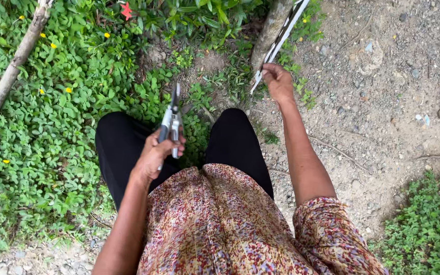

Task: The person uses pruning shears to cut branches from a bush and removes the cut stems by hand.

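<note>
Far left of the frame, one bare pale branch (7, 76) leans diagonally over the green groundcover (52, 132), which is dotted with small yellow flowers; a single red flower (126, 10) shows at the top edge.

Moving to the centre-left, the left hand (158, 153) is wrapped round the handles of one pair of garden shears (171, 119). The blades look shut and point straight up the frame, so the tool's long axis runs from the hand toward the plants above the person's black-trousered knees (123, 147).

Right of centre, near the top, the right hand (277, 81) is closed, fingertips pinched, on a thin white strip (278, 40). That strip slants up and to the right, lying alongside one slim grey trunk (270, 30) rising from the soil.

The strip sits up and to the right of the shear tips, well apart from them; the right hand is on it, and the left hand with the shears is the farther one.

Rightmost, bare gravelly dirt (383, 102) with a second green patch in the lower corner.
</note>
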